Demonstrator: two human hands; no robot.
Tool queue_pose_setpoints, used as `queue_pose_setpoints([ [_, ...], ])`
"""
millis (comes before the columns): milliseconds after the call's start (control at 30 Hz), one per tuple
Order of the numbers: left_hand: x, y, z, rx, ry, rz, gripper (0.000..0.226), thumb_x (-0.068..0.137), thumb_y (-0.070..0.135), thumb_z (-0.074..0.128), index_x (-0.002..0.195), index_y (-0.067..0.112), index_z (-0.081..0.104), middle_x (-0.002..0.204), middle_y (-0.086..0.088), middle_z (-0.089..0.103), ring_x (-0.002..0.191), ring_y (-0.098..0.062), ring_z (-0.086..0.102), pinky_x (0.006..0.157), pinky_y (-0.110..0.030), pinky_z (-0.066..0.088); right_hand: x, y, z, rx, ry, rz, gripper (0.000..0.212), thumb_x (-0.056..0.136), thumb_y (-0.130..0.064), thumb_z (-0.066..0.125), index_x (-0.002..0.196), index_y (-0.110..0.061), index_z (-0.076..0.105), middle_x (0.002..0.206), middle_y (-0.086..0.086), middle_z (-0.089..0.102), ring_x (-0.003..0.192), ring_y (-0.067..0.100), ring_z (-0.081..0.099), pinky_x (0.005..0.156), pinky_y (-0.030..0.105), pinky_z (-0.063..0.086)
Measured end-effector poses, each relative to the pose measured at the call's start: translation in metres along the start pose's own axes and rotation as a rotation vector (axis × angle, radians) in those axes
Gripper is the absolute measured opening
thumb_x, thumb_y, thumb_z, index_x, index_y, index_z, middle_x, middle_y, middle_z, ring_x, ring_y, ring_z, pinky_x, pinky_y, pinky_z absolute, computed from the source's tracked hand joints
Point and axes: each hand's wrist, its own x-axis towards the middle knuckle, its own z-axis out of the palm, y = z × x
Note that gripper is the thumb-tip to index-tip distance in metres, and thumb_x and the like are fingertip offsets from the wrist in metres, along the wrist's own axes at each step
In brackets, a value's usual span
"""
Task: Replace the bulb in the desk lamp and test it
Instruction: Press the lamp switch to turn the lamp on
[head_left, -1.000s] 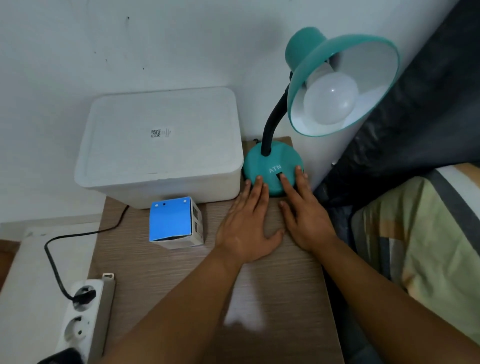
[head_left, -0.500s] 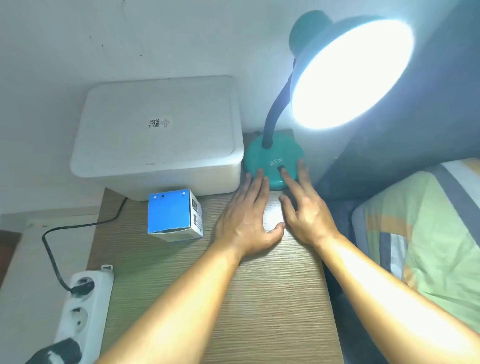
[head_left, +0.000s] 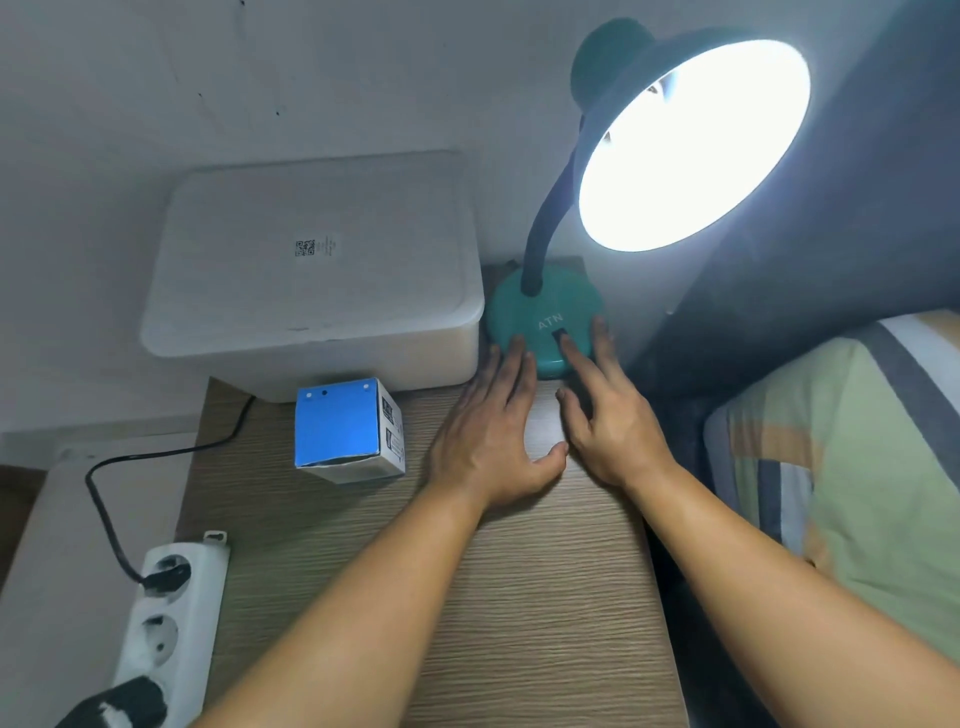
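A teal desk lamp stands at the back of the wooden table, its round base (head_left: 524, 306) marked ATN. Its shade (head_left: 691, 140) glows bright white, so the bulb inside is lost in glare. My left hand (head_left: 493, 436) lies flat on the table, fingertips touching the base's front left edge. My right hand (head_left: 608, 415) rests beside it, its index finger on the black switch (head_left: 560, 334) of the base. A blue and white bulb box (head_left: 345, 428) stands left of my left hand.
A white lidded plastic bin (head_left: 311, 270) fills the back left of the wooden table (head_left: 519, 597). A white power strip (head_left: 166, 623) with a black plug and cord hangs at the left edge. Striped bedding (head_left: 841, 467) lies to the right.
The lamp went from dark to lit between the first frame and the later ones. My hands stay at the base; the view has tilted slightly.
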Motion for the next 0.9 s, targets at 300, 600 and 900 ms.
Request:
queue_pose_setpoints([
  [300, 0.0003, -0.0004, -0.0006, 0.005, -0.002, 0.013, 0.099, 0.085, 0.064, 0.046, 0.159, 0.012, 0.006, 0.168, -0.005, -0.002, 0.155, -0.021, -0.004, 0.122, -0.028, -0.004, 0.0002, -0.0003, 0.0000, 0.009, 0.017, -0.016, 0.062, 0.097, -0.024, 0.052, 0.154, -0.034, 0.027, 0.166, -0.003, 0.009, 0.152, 0.015, 0.011, 0.111, 0.038, 0.036],
  [600, 0.0004, -0.0007, -0.0011, 0.004, 0.005, 0.021, 0.097, 0.085, 0.063, 0.047, 0.159, 0.012, 0.010, 0.168, -0.006, 0.002, 0.155, -0.022, -0.001, 0.122, -0.027, -0.004, -0.0001, -0.0007, 0.0010, 0.000, 0.027, -0.015, 0.062, 0.098, -0.024, 0.053, 0.154, -0.033, 0.028, 0.165, 0.003, 0.017, 0.151, 0.018, 0.015, 0.111, 0.039, 0.036],
  [900, 0.0011, 0.0000, -0.0010, 0.004, 0.002, 0.017, 0.098, 0.084, 0.063, 0.048, 0.159, 0.011, 0.012, 0.168, -0.007, 0.005, 0.155, -0.023, 0.001, 0.123, -0.029, -0.002, 0.0009, 0.0020, 0.0028, 0.011, 0.037, -0.010, 0.058, 0.097, -0.025, 0.054, 0.152, -0.029, 0.035, 0.163, 0.002, 0.022, 0.149, 0.019, 0.019, 0.111, 0.040, 0.037],
])
